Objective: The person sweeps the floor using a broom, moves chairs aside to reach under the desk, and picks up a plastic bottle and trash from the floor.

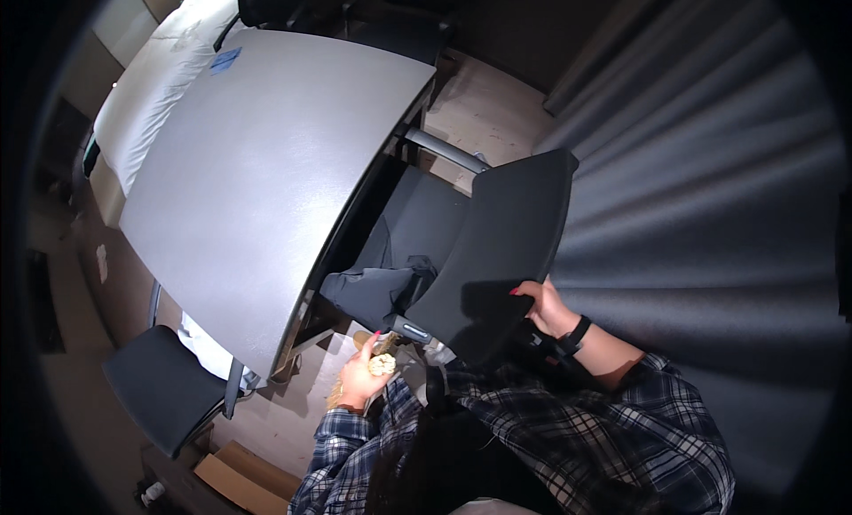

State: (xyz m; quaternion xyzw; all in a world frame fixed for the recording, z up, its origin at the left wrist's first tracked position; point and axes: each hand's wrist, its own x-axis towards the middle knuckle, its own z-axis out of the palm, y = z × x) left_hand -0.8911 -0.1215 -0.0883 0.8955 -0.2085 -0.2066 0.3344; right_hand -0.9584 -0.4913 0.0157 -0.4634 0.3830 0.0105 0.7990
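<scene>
My right hand (542,306) grips the edge of a black chair backrest (512,228), with the thumb on its front face. Low in the middle of the view, my left hand (363,375) is closed around a bundle of pale, straw-like material (382,364); what exactly it is I cannot tell. The chair stands at the long side of a grey table (266,155), its seat (426,208) partly under the tabletop. Dark grey cloth (366,292) lies on the seat beside the near armrest (413,329). A small blue cloth or packet (225,61) is on the table's far left corner.
A grey curtain (679,228) hangs along the right. Another black chair (166,388) stands at the table's lower left end, near an open cardboard box (249,478) on the floor. A bed with white bedding (163,82) is beyond the table, and dark chairs stand at the top.
</scene>
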